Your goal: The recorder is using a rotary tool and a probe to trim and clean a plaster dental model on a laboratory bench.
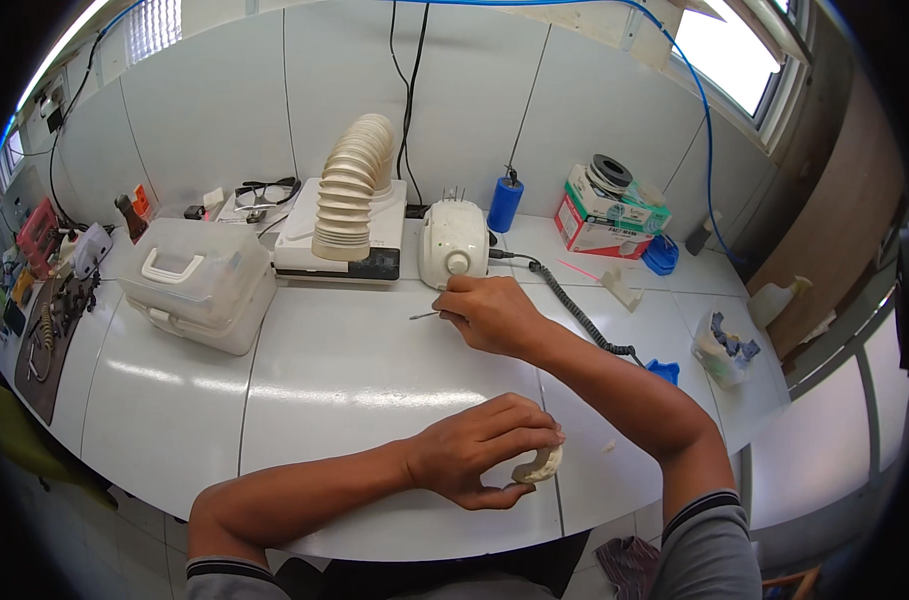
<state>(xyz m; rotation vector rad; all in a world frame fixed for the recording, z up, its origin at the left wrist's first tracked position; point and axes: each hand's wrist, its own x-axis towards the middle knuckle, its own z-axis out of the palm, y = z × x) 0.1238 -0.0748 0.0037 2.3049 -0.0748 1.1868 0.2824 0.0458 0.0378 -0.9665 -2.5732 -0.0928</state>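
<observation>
The left hand [484, 446] pinched one cream curved piece [542, 466] between thumb and fingers, its long side slanting from low left to upper right. The right hand [492, 314] had its fingers curled on one thin metal tool [424, 316], lying almost sideways, its tip poking out left of them. One white machine [454, 237] stood just past those fingers.

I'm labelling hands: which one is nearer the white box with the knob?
Right. The right hand, holding a slim tool, is just in front of the white box, by its knob; the left hand, holding a cream curved piece, is farther, lower in view.
</observation>
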